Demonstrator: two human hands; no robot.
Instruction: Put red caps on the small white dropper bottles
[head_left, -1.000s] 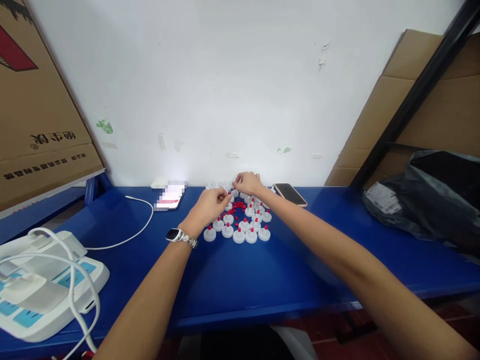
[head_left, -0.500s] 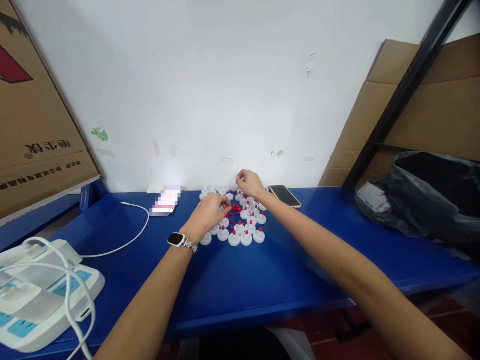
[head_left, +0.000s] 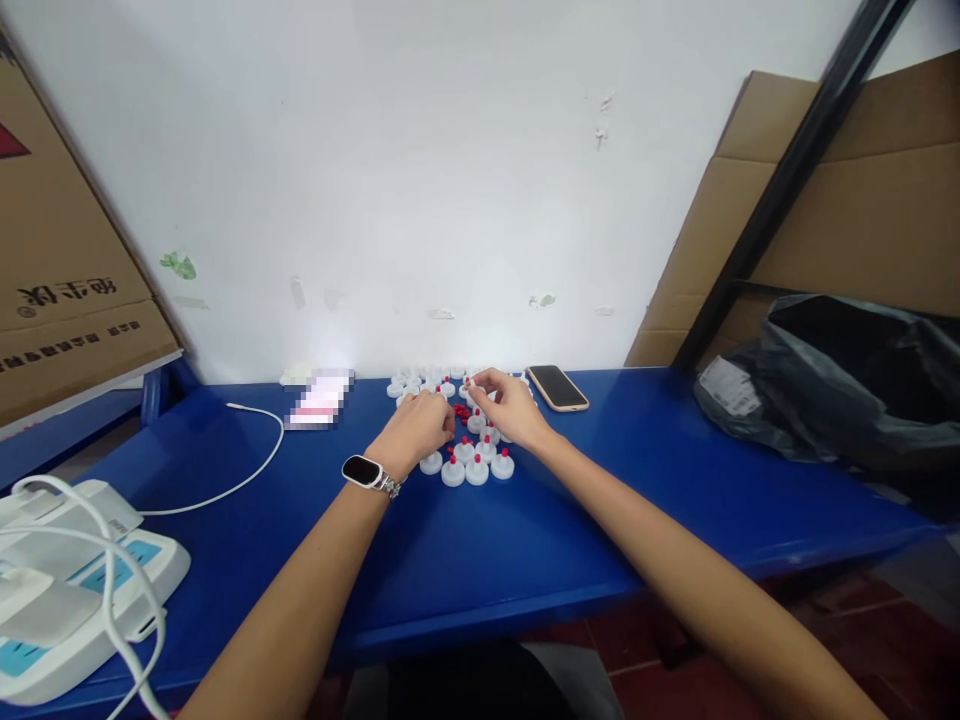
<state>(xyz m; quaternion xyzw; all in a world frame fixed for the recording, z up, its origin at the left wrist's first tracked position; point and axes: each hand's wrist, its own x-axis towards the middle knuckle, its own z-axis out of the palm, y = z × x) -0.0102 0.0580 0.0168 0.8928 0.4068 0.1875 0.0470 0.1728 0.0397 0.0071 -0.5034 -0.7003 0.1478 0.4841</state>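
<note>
Several round white plastic caps with narrow spouts (head_left: 477, 470) stand together on the blue table (head_left: 480, 560), many with a small red tip on the spout. Among them lies a pile of loose red tips (head_left: 462, 412). My left hand (head_left: 421, 428) is over the left side of the group, its fingers curled together and pointing down; what they hold is hidden. My right hand (head_left: 511, 408) pinches at a small red tip (head_left: 471, 381) on a white cap behind the pile. Its palm and wrist hide some caps on the right.
A dark-screened phone (head_left: 558, 388) lies right of the caps, a blurred-out lit screen (head_left: 321, 398) to the left. A white power strip (head_left: 150, 575) with cables (head_left: 259, 465) occupies the left edge. Cardboard (head_left: 67, 250) and a dark plastic bag (head_left: 840, 370) flank the table.
My right hand has come back from the far row, nearer to the red pile and my left hand. The left hand stays over the left caps. The view has shifted slightly.
</note>
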